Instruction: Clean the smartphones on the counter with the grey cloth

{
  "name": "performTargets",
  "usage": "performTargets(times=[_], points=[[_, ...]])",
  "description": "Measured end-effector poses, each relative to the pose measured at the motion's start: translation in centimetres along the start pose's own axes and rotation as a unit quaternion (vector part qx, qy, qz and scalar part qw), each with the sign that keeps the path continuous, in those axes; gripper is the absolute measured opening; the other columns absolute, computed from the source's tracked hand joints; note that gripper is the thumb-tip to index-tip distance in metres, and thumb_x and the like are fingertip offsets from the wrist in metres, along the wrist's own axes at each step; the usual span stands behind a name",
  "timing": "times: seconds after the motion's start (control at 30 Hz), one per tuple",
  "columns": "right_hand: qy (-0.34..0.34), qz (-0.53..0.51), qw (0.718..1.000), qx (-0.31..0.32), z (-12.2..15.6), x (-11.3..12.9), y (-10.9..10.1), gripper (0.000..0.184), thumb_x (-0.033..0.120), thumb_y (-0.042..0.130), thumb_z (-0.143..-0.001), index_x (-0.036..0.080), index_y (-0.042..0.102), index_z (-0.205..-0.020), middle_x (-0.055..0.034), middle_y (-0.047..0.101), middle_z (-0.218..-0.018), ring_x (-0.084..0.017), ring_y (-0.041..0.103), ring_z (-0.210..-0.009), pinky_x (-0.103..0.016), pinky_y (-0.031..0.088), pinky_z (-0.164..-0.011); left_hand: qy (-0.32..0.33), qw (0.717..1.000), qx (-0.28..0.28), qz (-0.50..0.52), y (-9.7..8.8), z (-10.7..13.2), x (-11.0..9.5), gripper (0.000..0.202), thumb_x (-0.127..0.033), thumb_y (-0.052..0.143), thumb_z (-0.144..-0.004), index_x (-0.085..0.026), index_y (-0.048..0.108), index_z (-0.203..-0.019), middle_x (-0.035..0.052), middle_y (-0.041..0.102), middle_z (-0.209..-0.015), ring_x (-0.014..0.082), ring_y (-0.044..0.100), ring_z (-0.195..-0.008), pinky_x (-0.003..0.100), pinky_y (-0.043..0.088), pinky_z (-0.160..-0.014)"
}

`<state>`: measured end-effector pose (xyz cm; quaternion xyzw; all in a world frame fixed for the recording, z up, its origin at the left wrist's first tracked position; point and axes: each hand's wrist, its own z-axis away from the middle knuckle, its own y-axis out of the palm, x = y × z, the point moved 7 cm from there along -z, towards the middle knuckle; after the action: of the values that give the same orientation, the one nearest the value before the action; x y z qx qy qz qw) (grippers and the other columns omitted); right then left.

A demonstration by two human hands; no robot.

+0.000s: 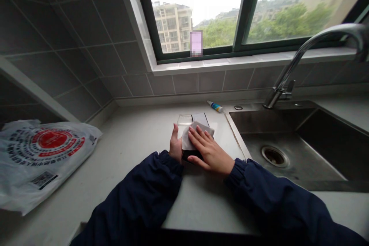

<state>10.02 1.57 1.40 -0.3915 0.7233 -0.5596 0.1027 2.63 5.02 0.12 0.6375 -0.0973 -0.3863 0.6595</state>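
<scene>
My left hand (175, 145) is closed round the left side of a black phone (192, 156), thumb pointing up. Over the phone's middle lies a pale wipe (188, 138). My right hand (208, 150) rests flat on this wipe, fingers stretched out and pressing it against the phone. Beyond the wipe a pale flat rectangle with a dark edge (201, 117) shows; I cannot tell whether it is the phone's far end. Just behind my left thumb, a clear phone case (184, 118) lies on the counter.
A small white and blue tube (215, 106) lies near the sink's left corner. To the right are a steel sink (245, 134) and a curved tap (291, 67). A printed white plastic bag (25, 180) sits at the left of the pale counter (138, 134). A window (198, 11) stands behind.
</scene>
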Motion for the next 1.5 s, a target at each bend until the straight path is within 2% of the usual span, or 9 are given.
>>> performTargets(times=[0.13,0.3,0.53,0.63,0.77,0.87,1.07,1.23,1.5], points=[[-0.047,-0.049,0.996,0.053,0.0,1.7,0.1,0.077,0.055,0.055,-0.104,0.012,0.035,-0.165,-0.0192,0.029,-0.171,-0.039,0.018,-0.161,-0.065,0.028,-0.126,-0.013,0.999,-0.041,0.0,-1.6,-0.2,-1.0,0.103,-0.086,0.018,-0.092,-0.007,0.059,-0.145,0.0241,0.073,-0.124,0.0408,0.065,-0.126,0.057,0.041,-0.116],[-0.103,-0.096,0.988,0.062,0.3,3.4,-0.6,0.067,0.051,0.06,-0.103,0.017,0.047,-0.159,-0.0158,0.042,-0.166,-0.035,0.029,-0.159,-0.062,0.03,-0.127,0.027,0.998,-0.062,0.005,-3.5,-0.4,-2.4,0.1,-0.085,0.024,-0.092,-0.007,0.063,-0.14,0.0239,0.076,-0.115,0.0411,0.073,-0.108,0.057,0.053,-0.101],[-0.121,-0.127,0.983,-0.059,0.6,3.3,-1.9,0.048,0.033,0.055,-0.106,0.016,0.058,-0.151,-0.0159,0.063,-0.151,-0.029,0.049,-0.15,-0.054,0.044,-0.123,0.052,0.995,-0.073,0.048,-3.3,-0.5,-2.3,0.097,-0.081,0.025,-0.094,-0.005,0.061,-0.141,0.0243,0.076,-0.112,0.0409,0.074,-0.103,0.055,0.053,-0.102],[-0.116,-0.115,0.983,-0.079,0.6,3.1,-1.9,0.047,0.031,0.054,-0.106,0.013,0.058,-0.15,-0.0183,0.057,-0.156,-0.03,0.042,-0.154,-0.053,0.043,-0.124,0.051,0.996,-0.07,0.033,-2.9,-0.3,-1.9,0.097,-0.082,0.026,-0.094,-0.004,0.062,-0.14,0.0244,0.076,-0.111,0.0409,0.073,-0.107,0.056,0.051,-0.106],[-0.11,-0.064,0.992,-0.006,0.3,2.9,-0.6,0.058,0.041,0.056,-0.106,0.008,0.054,-0.153,-0.022,0.044,-0.164,-0.037,0.03,-0.159,-0.059,0.036,-0.126,0.044,0.996,-0.077,0.027,-2.8,-0.3,-1.4,0.095,-0.082,0.028,-0.094,-0.005,0.064,-0.136,0.0225,0.077,-0.106,0.0397,0.073,-0.107,0.056,0.051,-0.107],[-0.093,-0.047,0.994,0.022,0.1,2.4,-0.2,0.062,0.046,0.054,-0.107,0.011,0.047,-0.159,-0.0196,0.037,-0.168,-0.035,0.026,-0.16,-0.06,0.034,-0.127,0.055,0.995,-0.078,0.022,-2.3,-0.3,-1.2,0.092,-0.081,0.028,-0.095,-0.006,0.065,-0.134,0.0213,0.077,-0.104,0.039,0.074,-0.106,0.054,0.051,-0.107],[-0.008,-0.008,1.0,-0.02,0.0,0.2,-0.7,0.068,0.049,0.047,-0.108,0.012,0.036,-0.164,-0.0196,0.025,-0.173,-0.035,0.016,-0.163,-0.061,0.028,-0.129,0.026,0.999,-0.007,0.042,0.3,-0.3,0.3,0.09,-0.076,0.019,-0.099,-0.01,0.054,-0.15,0.0209,0.072,-0.128,0.0364,0.067,-0.124,0.051,0.041,-0.118],[0.056,0.012,0.997,-0.052,0.0,-1.4,-1.2,0.069,0.051,0.045,-0.108,0.016,0.032,-0.167,-0.018,0.022,-0.174,-0.037,0.015,-0.163,-0.063,0.029,-0.127,-0.024,0.996,0.072,0.042,1.3,-0.2,1.5,0.093,-0.078,0.015,-0.098,-0.014,0.045,-0.159,0.0195,0.064,-0.144,0.0359,0.054,-0.142,0.051,0.029,-0.125],[0.073,0.018,0.997,-0.029,0.1,-1.7,-0.5,0.072,0.054,0.044,-0.108,0.01,0.037,-0.164,-0.0203,0.024,-0.174,-0.039,0.018,-0.162,-0.06,0.028,-0.128,-0.033,0.996,0.061,0.052,1.2,-0.2,1.9,0.094,-0.078,0.013,-0.098,-0.014,0.042,-0.16,0.0205,0.062,-0.146,0.0362,0.055,-0.141,0.052,0.029,-0.125]])
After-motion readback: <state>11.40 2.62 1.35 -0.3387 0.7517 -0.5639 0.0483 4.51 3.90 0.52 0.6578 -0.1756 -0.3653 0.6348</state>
